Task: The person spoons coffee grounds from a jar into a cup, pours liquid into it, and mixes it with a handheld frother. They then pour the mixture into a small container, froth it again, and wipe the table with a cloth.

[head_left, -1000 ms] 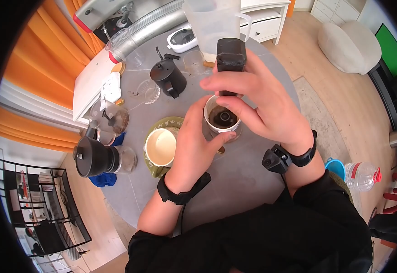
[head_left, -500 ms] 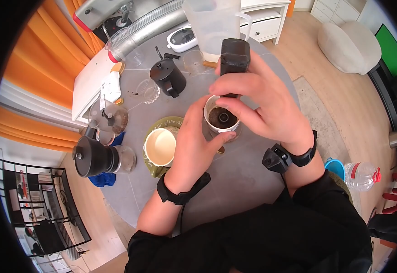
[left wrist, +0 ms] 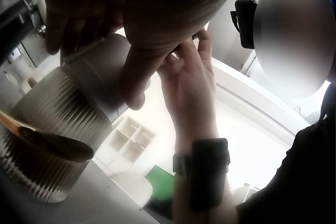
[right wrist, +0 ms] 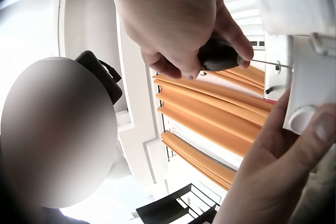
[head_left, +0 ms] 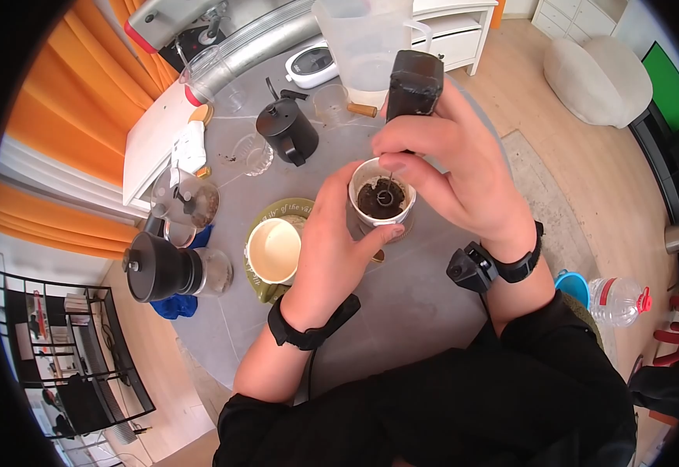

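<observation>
My right hand (head_left: pixel 464 175) grips the black handle (head_left: pixel 415 86) of a handheld frother, tilted over a white cup. From the handle a thin metal shaft (right wrist: pixel 270 63) runs down into the cup, ending in a small ring (head_left: pixel 385 198) among dark coffee grounds (head_left: pixel 371 204). With thumb and fingers curled round its side, my left hand (head_left: pixel 328 245) holds the white cup (left wrist: pixel 102 71). The cup sits on top of a ribbed glass (left wrist: pixel 58 111) with a wooden handle (left wrist: pixel 58 145), as the left wrist view shows.
A cream mug (head_left: pixel 276 251) on a green saucer (head_left: pixel 285 208) stands left of my left hand. Farther left lies a black grinder (head_left: pixel 157 267). A black kettle (head_left: pixel 287 131), a white scale (head_left: pixel 311 65) and a large translucent pitcher (head_left: pixel 363 47) stand toward the back.
My right hand and the frother's handle have shifted right and slightly up, while its ring has moved a little within the grounds. The left hand and the cup have stayed nearly in place.
</observation>
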`<state>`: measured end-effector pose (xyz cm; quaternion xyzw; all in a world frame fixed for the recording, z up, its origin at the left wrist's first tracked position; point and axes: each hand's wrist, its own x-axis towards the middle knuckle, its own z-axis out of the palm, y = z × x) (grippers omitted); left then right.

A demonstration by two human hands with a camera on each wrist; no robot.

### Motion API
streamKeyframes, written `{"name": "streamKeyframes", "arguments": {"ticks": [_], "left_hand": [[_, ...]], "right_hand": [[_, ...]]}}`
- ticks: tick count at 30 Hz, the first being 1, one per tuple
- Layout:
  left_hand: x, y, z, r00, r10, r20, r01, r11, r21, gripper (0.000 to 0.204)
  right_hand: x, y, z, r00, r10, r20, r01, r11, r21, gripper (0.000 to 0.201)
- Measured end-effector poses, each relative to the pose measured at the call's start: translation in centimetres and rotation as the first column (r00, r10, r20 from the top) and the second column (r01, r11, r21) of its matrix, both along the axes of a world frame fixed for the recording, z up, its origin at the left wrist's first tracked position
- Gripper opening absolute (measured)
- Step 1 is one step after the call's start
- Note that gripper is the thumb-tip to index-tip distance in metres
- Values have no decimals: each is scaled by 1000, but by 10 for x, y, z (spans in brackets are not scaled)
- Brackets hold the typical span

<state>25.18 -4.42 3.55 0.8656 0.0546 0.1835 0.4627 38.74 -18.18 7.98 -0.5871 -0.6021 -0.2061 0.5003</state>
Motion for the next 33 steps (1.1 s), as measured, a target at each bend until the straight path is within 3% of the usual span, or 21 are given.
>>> {"name": "streamKeyframes", "arguments": {"ticks": [5, 7, 11, 13, 14, 16, 20, 23, 25, 26, 27, 29, 31, 33], "left_hand": [[0, 1, -2, 1000, 0, 7, 0, 1000, 3, 73], [1, 1, -3, 1000, -8, 22, 8, 1000, -14, 73], [0, 0, -3, 1000, -1, 22, 1, 1000, -14, 72], [0, -1, 0, 1000, 8, 12, -8, 1000, -17, 73], [0, -1, -1, 1000, 9, 12, -8, 1000, -18, 73], [0, 0, -2, 1000, 1, 15, -1, 1000, -25, 73], [-1, -1, 1, 999, -16, 52, 15, 1000, 10, 70], [-2, -4, 8, 1000, 6, 3, -6, 991, -130, 72], [-3, -5, 9, 1000, 7, -4, -7, 991, -137, 71], [-4, -5, 8, 1000, 6, 1, -6, 990, -141, 71], [-4, -5, 7, 1000, 2, 8, 0, 988, -156, 71], [-4, -3, 6, 1000, -5, 20, 9, 985, -172, 71], [-4, -3, 6, 1000, 4, 9, -2, 989, -147, 71], [-4, -4, 6, 1000, -3, 13, 5, 987, -160, 71]], "right_hand": [[1, -1, -4, 993, 41, -108, -37, 998, 47, 25], [-2, 9, -7, 976, 108, -189, -43, 947, 319, 29], [10, 4, -7, 999, -32, -6, 32, 977, 209, 31], [6, 7, -8, 975, 99, -198, -25, 938, 345, 31], [7, 2, -5, 975, 99, -198, -26, 939, 344, 31], [9, -11, 5, 988, -148, 33, 144, 984, 109, 33], [-2, -15, 9, 997, -76, 2, 76, 993, 93, 34], [-5, -17, 11, 975, -195, 105, 191, 981, 44, 39], [-10, -14, 6, 987, -146, -65, 158, 957, 245, 47], [-5, -18, 0, 989, -139, -42, 145, 963, 228, 67], [-7, -20, 0, 989, -141, -36, 145, 963, 226, 67], [-14, -25, 2, 981, -8, -193, 60, 963, 264, 78], [-14, -37, 1, 983, -86, -159, 120, 969, 216, 78], [-17, -49, 0, 915, -58, -399, 127, 981, 149, 69]]}}
